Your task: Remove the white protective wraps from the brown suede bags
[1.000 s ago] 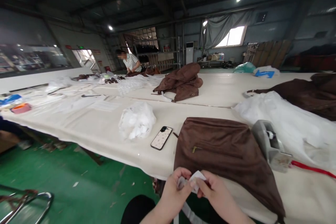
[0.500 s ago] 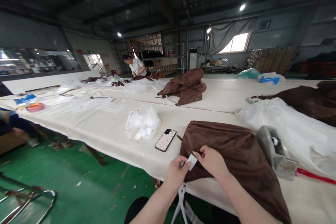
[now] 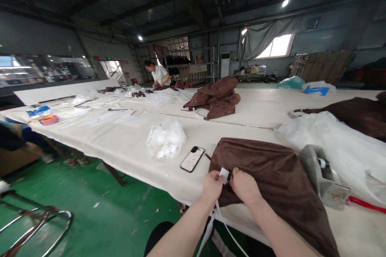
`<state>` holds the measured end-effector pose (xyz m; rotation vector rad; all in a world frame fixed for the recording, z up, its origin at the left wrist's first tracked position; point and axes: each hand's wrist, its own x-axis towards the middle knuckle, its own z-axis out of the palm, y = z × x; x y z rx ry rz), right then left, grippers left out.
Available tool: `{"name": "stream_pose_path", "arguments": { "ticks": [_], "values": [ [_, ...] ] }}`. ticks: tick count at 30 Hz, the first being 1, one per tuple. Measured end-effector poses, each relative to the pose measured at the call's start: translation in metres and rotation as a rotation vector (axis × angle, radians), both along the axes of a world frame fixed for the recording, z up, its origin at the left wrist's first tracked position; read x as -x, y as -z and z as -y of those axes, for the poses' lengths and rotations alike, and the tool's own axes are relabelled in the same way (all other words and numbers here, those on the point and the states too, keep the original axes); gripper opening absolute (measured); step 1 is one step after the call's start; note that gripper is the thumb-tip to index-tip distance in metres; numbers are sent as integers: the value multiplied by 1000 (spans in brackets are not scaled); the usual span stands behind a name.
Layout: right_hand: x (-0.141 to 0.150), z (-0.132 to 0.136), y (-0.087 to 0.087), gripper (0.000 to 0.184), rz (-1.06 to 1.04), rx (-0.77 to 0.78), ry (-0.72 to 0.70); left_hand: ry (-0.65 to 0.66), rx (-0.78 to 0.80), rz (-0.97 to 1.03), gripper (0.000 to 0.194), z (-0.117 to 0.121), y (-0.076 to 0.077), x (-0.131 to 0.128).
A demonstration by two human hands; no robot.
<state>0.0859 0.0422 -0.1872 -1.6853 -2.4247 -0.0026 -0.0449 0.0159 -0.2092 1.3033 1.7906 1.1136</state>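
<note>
A dark brown leather-like bag lies flat on the table in front of me. Over its near left edge, my left hand is closed, pinching a small white tag between thumb and fingers. My right hand is closed just to the right of the tag, its fingertips on a small dark piece at the bag that I cannot make out. White straps hang below the table edge under my left wrist. A phone in a patterned case lies left of the bag.
A clear plastic bag of white pieces sits beyond the phone. A grey tape dispenser stands right of the brown bag, near white plastic sheeting. More brown bags are heaped farther back. Another person works at the far end.
My left hand has moved up and right with the white tag, closer to my right hand. The right hand's fingers have curled in more. The whole view has shifted slightly.
</note>
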Motion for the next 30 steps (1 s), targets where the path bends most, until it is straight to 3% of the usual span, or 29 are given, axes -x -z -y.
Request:
{"name": "stream_pose_path", "arguments": {
  "ticks": [5,11,16,30],
  "values": [
    [0,-2,1,10,12,2,-22,-2,0,-23,18,0,14,-1],
    [-1,-5,4,15,16,29,11,8,-19,-23,17,3,17,1],
    [4,-1,1,21,60,50,-54,16,-34,-37,16,3,20,1],
    [-11,9,-5,21,-29,89,58,53,-51,-7,18,9,15,4]
  ]
}}
